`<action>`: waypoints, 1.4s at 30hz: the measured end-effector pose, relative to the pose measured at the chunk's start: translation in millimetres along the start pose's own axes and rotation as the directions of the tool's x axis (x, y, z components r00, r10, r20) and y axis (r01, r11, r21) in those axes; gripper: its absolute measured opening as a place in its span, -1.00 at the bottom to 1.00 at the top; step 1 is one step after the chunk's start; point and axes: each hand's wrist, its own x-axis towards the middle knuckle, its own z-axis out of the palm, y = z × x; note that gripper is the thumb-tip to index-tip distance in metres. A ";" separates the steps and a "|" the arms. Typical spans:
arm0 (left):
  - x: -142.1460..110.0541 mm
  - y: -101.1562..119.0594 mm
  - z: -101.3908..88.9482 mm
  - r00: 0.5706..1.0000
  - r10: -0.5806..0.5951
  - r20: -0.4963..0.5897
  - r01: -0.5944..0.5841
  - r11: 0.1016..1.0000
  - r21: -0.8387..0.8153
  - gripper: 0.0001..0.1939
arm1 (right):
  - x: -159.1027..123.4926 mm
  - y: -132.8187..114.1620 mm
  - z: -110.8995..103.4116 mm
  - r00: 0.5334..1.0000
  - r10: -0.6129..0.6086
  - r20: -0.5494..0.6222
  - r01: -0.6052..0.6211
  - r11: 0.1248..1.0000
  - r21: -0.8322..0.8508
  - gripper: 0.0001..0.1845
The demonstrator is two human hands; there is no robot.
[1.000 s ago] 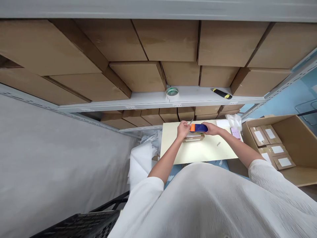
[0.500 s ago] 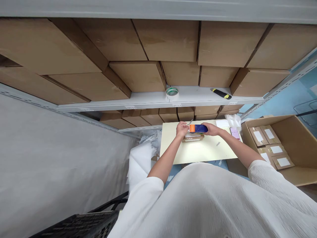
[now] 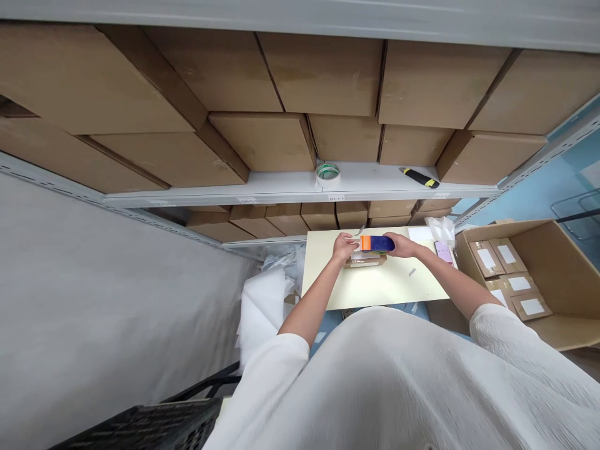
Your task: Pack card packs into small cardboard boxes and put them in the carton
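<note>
While both arms reached out over the counter [image 3: 398, 284], the right hand [image 3: 400, 245] gripped a blue-and-orange tape dispenser [image 3: 377, 243] around its blue body, and the left hand [image 3: 344, 247] pinched at something thin and pale by the dispenser's orange end, too small to make out. The hands were close together but apart, with the dispenser between them. It sat over a small kraft parcel [image 3: 366, 262] near the far edge of the counter, though whether the two touched could not be told. Judging from that position, the step in hand seemed to be taping work on the parcel. Beyond the counter's right edge stood an open carton [image 3: 557, 269] holding more labelled parcels [image 3: 487, 258], and a smartphone [image 3: 443, 252] lay on the counter's far right corner. Past the far edge, a white shelf [image 3: 300, 186] carried a roll of tape [image 3: 327, 175] and a yellow-and-black utility knife [image 3: 420, 178], below stacked cardboard cartons [image 3: 323, 75]. White foam sheeting [image 3: 262, 312] lay left of the counter.
</note>
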 end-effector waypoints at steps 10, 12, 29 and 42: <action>6.4 -5.2 -0.7 0.994 -0.091 0.051 0.091 0.996 0.009 -0.56 | -2.9 -5.0 0.5 1.000 0.028 -0.001 -0.028 0.999 -0.032 -0.45; 7.9 -5.8 -0.4 0.993 -0.111 0.049 0.110 0.994 0.014 -0.53 | -3.1 -5.7 0.0 0.999 0.035 0.002 -0.034 0.999 -0.034 -0.44; 19.1 1.3 -32.5 0.998 -0.056 0.034 0.058 0.996 -0.073 -0.44 | 6.9 -32.6 -24.9 0.997 0.035 0.073 -0.026 0.993 -0.119 -0.53; 29.9 -25.3 -88.5 0.993 -0.078 -0.095 0.067 0.992 -0.105 -0.51 | 17.6 -18.3 -34.3 0.995 0.050 0.085 -0.026 0.964 -0.266 -0.58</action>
